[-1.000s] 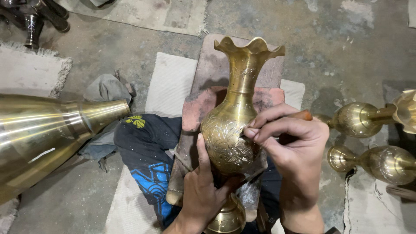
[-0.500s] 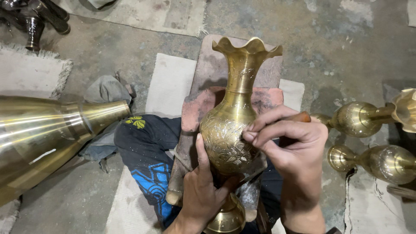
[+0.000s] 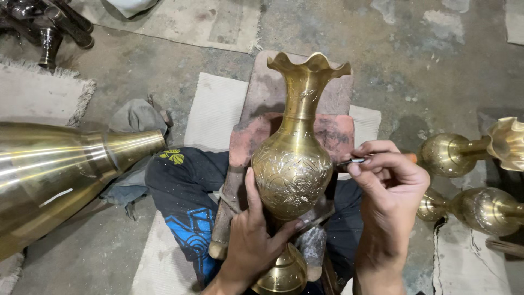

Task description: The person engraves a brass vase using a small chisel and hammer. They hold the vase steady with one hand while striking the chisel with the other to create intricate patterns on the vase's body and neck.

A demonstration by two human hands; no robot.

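A brass vase (image 3: 295, 164) with a fluted rim and an engraved round belly stands upright in front of me. My left hand (image 3: 252, 240) grips it at the narrow stem under the belly, thumb up against the engraved side. My right hand (image 3: 388, 188) holds a thin metal engraving tool (image 3: 352, 161) with an orange handle end; its tip points at the vase's right side, a short gap away from the brass. The vase's foot (image 3: 281, 276) rests low between my legs.
A large plain brass vase (image 3: 60, 169) lies on its side at the left. Two more brass vases (image 3: 464, 153) (image 3: 480, 207) lie at the right. Reddish bricks (image 3: 333, 131) and cloth mats sit behind the vase. Dark metal pieces (image 3: 46, 27) lie top left on the concrete floor.
My right hand has drawn back to the right, lifting the tool tip off the vase's belly. The left hand and the vase have stayed in place.
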